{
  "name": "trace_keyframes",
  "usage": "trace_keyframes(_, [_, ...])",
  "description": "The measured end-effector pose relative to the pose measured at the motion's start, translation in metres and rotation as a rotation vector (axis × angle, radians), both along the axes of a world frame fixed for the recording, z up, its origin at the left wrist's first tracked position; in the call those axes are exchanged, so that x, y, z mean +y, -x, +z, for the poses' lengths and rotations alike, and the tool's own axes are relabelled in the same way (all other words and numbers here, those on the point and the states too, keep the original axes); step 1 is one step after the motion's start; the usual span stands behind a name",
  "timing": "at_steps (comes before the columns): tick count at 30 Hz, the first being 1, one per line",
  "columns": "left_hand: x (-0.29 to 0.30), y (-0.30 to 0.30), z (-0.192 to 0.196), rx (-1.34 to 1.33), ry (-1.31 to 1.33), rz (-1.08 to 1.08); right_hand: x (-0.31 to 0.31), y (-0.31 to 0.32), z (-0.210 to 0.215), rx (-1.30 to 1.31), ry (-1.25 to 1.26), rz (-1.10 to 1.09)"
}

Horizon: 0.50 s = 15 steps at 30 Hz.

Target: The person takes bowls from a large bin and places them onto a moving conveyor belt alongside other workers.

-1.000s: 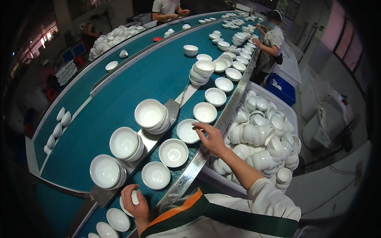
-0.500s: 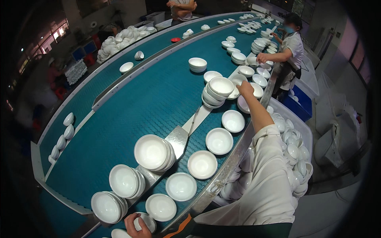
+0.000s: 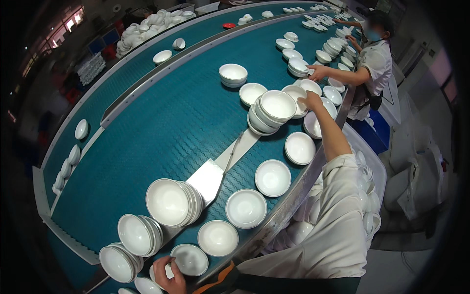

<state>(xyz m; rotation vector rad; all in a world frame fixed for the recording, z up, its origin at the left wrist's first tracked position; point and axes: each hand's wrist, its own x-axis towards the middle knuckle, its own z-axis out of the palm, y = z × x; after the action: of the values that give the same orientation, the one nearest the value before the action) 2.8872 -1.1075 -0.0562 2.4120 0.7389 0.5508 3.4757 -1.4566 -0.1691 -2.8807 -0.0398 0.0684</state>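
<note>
My right arm stretches over the belt. My right hand (image 3: 311, 100) pinches the rim of a white bowl (image 3: 293, 93) just right of a tall bowl stack (image 3: 278, 106) on the metal divider. At the near end, my left hand (image 3: 169, 277) is curled over the edge of a white bowl, mostly hidden beneath it. Just right of that hand lies another bowl (image 3: 189, 260), face up and partly in shadow. Three leaning bowl stacks (image 3: 168, 202) stand along the divider's near end. A row of single bowls (image 3: 246, 208) runs beside the belt's right rail.
A teal conveyor belt (image 3: 161, 122) curves away, with a metal divider (image 3: 208, 181) on it. At the far right a co-worker (image 3: 377, 63) in white handles bowls. A bin of bowls (image 3: 367, 206) stands beside my right arm; a blue crate (image 3: 374, 133) is behind it.
My view has shifted a little. The bowls in the near row have slid toward me along the belt. The co-worker's hand has moved left to a bowl stack.
</note>
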Motion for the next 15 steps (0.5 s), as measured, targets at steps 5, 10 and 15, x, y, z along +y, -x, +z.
trace_keyframes(5, [-0.006,-0.006,0.0,0.004,0.01,-0.011,-0.001,-0.013,-0.022,0.25,-0.406,-0.061])
trace_keyframes(10, [-0.007,-0.002,0.005,0.019,-0.018,-0.039,0.031,-0.043,0.023,-0.018,-0.416,-0.078])
trace_keyframes(15, [-0.009,-0.005,-0.007,0.001,-0.006,-0.023,0.1,-0.077,0.063,-0.191,-0.169,0.271])
